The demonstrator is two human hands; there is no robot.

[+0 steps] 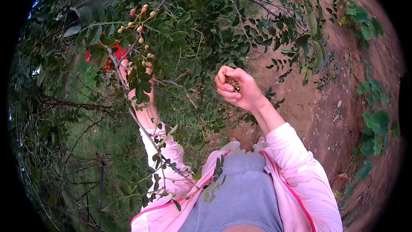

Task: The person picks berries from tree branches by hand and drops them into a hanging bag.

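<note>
A: Right hand [243, 89]: fingers cupped snugly round small brown grains [233, 84], light, I'd say, quick to spill!
B: And the left hand [132, 91]?
A: Partly behind leaves [141, 77]; can't tell its grip. Berries [141, 40] hang near the branch's [122, 81] upper end, probably firm but bruisable, best taken by the stalk [133, 46].
B: Beyond them?
A: A red object [118, 51], grass [174, 111], and bare soil [317, 107] rightward.

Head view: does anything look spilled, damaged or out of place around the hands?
Only a bright red patch stands out against the green leaves, beside the left hand; they partly hide it, so I can't tell what it is. The right hand cups small brownish bits, with no spill that I can make out.
</note>
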